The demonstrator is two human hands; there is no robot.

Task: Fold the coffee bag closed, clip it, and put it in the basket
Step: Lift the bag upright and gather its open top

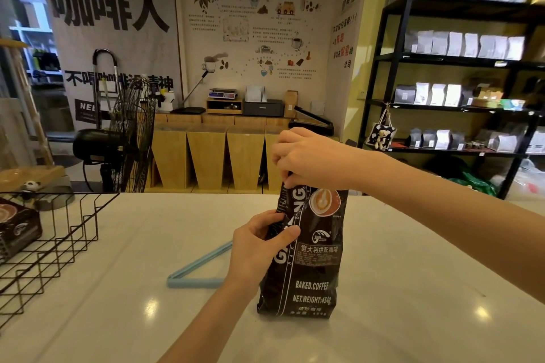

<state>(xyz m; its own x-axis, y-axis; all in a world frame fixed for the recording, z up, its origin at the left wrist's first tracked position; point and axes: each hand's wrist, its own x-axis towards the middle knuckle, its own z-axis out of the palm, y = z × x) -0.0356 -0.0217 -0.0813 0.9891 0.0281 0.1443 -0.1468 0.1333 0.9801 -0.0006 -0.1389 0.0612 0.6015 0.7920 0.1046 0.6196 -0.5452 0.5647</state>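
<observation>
Coffee bag upright, both hands on it

I saw the coffee bag [309, 253] standing upright on the white bench [413, 259], long axis vertical, label facing me. My right hand [306, 156] pinched its top edge closed; my left hand [259, 242] gripped its left side. The blue clip [197, 268] lay open just left of it, the wire basket [50, 244] well apart at far left

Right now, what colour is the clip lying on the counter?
Light blue; the clip lies open beside the coffee bag, clearest in the head view.
</observation>
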